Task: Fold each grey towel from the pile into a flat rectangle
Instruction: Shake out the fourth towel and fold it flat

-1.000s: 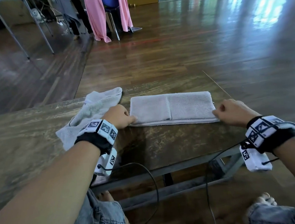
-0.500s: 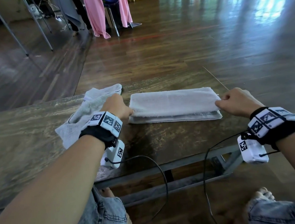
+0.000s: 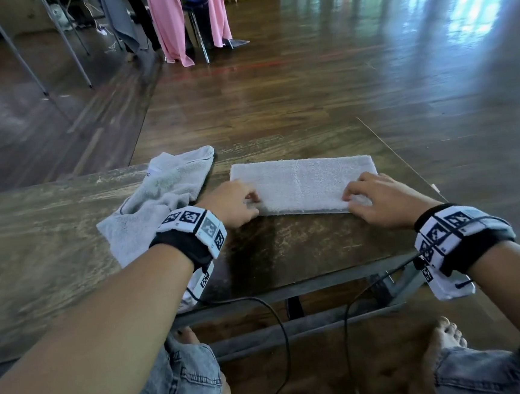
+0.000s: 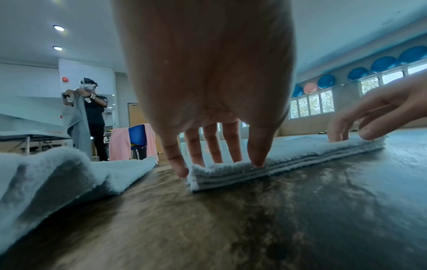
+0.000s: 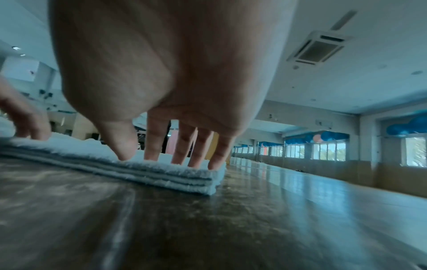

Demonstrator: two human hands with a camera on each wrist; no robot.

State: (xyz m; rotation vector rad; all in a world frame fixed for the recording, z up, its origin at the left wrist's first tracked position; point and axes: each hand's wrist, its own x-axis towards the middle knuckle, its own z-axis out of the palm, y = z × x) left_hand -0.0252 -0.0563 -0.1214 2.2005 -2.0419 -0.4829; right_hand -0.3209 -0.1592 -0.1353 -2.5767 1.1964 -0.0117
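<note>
A folded grey towel (image 3: pixel 304 183) lies as a long flat rectangle on the wooden table (image 3: pixel 50 221), in several layers (image 4: pixel 300 155) (image 5: pixel 161 173). My left hand (image 3: pixel 237 203) presses its near left corner with straight fingers (image 4: pixel 219 146); the little finger touches the table beside the towel. My right hand (image 3: pixel 375 199) presses the near right corner, fingertips (image 5: pixel 180 151) down on the top layer. A crumpled grey towel (image 3: pixel 159 205) lies to the left, partly under my left wrist (image 4: pixel 57 173).
The table's right edge (image 3: pixel 407 165) runs close to the folded towel. Cables (image 3: pixel 276 321) hang from my wrists below the front edge. Pink cloth (image 3: pixel 171 22) drapes a chair on the floor beyond. Another person (image 4: pixel 92 117) holds up a towel far off.
Both hands carried the towel's near edge away from me, folding it over. They let go of the corners and now press flat on the narrower, thicker rectangle.
</note>
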